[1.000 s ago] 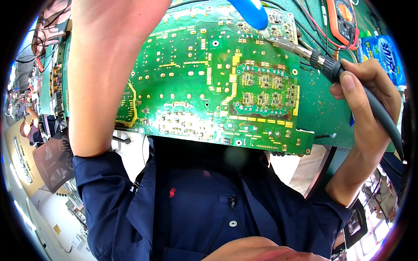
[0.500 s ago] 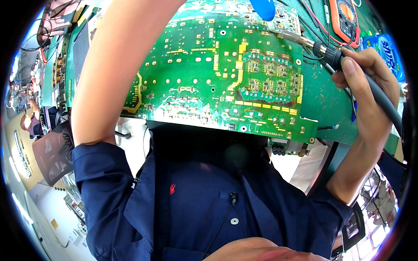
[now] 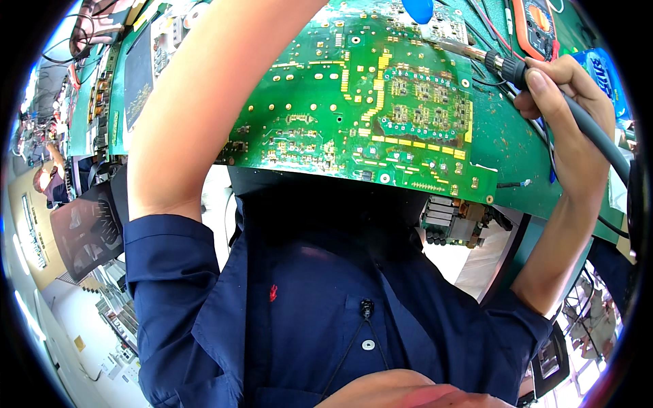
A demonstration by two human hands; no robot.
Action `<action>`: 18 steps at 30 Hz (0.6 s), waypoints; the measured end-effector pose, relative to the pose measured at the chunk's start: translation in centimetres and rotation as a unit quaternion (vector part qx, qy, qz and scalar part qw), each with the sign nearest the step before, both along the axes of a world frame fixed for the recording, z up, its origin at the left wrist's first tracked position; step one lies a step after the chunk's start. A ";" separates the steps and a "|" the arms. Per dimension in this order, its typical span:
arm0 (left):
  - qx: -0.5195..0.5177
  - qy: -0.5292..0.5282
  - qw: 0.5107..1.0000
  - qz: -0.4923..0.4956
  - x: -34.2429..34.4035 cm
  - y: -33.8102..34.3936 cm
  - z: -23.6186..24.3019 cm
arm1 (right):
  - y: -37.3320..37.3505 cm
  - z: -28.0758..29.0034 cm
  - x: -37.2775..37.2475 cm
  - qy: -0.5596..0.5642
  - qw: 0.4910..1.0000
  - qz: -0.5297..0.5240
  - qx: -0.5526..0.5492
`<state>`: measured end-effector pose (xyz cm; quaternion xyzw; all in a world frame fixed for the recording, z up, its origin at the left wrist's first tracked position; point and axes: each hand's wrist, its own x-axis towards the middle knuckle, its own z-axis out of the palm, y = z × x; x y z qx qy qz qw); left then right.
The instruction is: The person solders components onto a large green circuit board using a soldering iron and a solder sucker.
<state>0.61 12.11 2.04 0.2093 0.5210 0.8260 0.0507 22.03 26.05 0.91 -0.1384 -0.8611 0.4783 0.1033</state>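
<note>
Stretching behind everything, green bench top (image 3: 510, 153). On top of it, large green circuit board (image 3: 360, 109), spread from beneath the left forearm (image 3: 204, 109) to just short of the right hand (image 3: 566, 98), lower edge toward the lap. Below that edge, on the right, a smaller component-packed board (image 3: 454, 219). Slanting over the circuit board's left part, the bare left forearm; left hand cut off by the upper rim, so cannot tell its grip. Right hand held just beyond the board's right edge, thumb and fingers closed round the dark handle of a soldering iron (image 3: 513, 73). Metal shaft pointing left, over the board's upper right part; too indistinct at the tip to confirm contact. Beside the right hand, a blue package (image 3: 607, 76); farther up, an orange multimeter (image 3: 534, 27). Near the iron's tip, at the upper rim, a rounded blue end (image 3: 417, 9).
</note>
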 end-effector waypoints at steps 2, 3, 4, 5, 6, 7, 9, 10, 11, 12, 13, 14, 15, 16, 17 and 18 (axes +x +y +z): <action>-0.006 0.001 1.000 -0.001 -0.1 0.2 -0.2 | -0.4 0.2 0.2 0.020 1.000 0.000 -0.007; -0.010 0.003 1.000 -0.001 -0.2 0.4 -0.3 | -0.9 0.1 0.3 0.044 0.999 0.000 -0.015; -0.017 0.009 1.000 0.009 -0.3 0.0 -0.3 | -3.2 0.1 0.3 0.100 0.994 0.010 -0.035; -0.024 0.015 0.999 0.020 -0.4 -0.4 -0.4 | -3.3 -0.2 0.0 0.104 0.994 0.019 -0.042; -0.015 0.014 0.999 0.026 -0.3 -0.4 -0.3 | -3.5 0.0 0.0 0.105 0.993 0.019 -0.041; -0.002 0.011 1.000 0.025 0.0 0.2 -0.3 | -1.5 0.1 0.0 0.052 0.998 0.011 -0.024; 0.010 -0.007 1.000 0.020 0.0 0.6 -0.2 | -0.2 0.2 0.1 0.001 1.000 0.007 -0.009; 0.010 -0.021 1.000 0.017 -0.3 0.5 -0.1 | -0.2 0.1 0.0 0.004 1.000 0.012 -0.010; 0.011 -0.035 0.999 0.013 -0.6 0.3 -0.1 | -0.4 0.0 -0.1 0.013 1.000 0.021 -0.011; 0.017 -0.036 0.999 0.020 -0.3 0.2 0.0 | -0.5 0.0 -0.1 0.022 0.999 0.029 -0.011; 0.023 -0.037 0.999 0.027 0.1 0.1 -0.1 | -0.8 0.0 -0.1 0.038 0.998 0.042 -0.012; 0.030 -0.038 0.998 0.035 0.4 -0.1 -0.1 | -1.0 -0.1 -0.1 0.054 0.997 0.055 -0.013; 0.029 -0.033 0.999 0.031 0.3 -0.3 -0.1 | -1.1 0.1 -0.2 0.049 0.997 0.053 -0.021; 0.027 -0.029 0.999 0.028 0.2 -0.6 -0.1 | -1.2 0.3 -0.2 0.043 0.997 0.052 -0.028; 0.026 -0.024 0.999 0.026 0.1 -0.9 -0.1 | -1.2 0.4 -0.3 0.039 0.997 0.051 -0.036; 0.022 -0.028 0.999 0.020 0.2 -1.2 0.1 | -1.2 0.5 -0.2 0.039 0.997 0.047 -0.039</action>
